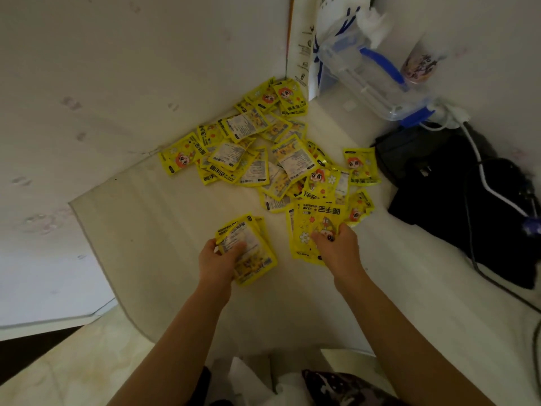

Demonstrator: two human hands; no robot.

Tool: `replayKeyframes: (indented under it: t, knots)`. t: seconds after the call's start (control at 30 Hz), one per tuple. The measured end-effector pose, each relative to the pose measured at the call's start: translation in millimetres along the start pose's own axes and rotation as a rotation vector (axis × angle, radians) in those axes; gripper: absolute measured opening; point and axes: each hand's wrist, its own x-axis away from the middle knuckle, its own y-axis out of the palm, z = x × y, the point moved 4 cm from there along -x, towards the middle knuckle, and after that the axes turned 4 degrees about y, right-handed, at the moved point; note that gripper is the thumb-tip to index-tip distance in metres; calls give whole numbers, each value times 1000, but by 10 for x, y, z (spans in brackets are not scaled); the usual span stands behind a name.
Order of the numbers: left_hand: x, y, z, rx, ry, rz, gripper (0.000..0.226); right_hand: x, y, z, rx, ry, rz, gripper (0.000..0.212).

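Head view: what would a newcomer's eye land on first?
The loose heap of yellow hand-warmer packets, sprawled over the white surface toward the wall corner. Nearer the camera, the left hand grips a left stack of them and the right hand holds a right stack. At the right lie a black bag and, above it, a clear box with blue clips.

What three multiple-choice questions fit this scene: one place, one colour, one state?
1. Where is the clear box? A. far right corner B. between the hands C. on the floor
2. What colour are the loose packets mainly? A. blue B. yellow C. green
3. What is the left hand doing? A. lying flat, empty B. pointing upward C. gripping a stack of packets
Answers: 1 A, it stands far right, beyond the packets; 2 B, yellow wrappers throughout; 3 C, it curls round the stack.
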Motion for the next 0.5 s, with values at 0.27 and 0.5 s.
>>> replayKeyframes:
  t: [0.27, 0.5]
  knots:
    - [126, -408, -245, -102, -10, -126, 20, 590, 175, 574, -115, 135, 104, 26]
    - [290, -869, -361, -277, 31, -291, 20, 1377, 412, 1108, -237, 246, 203, 24]
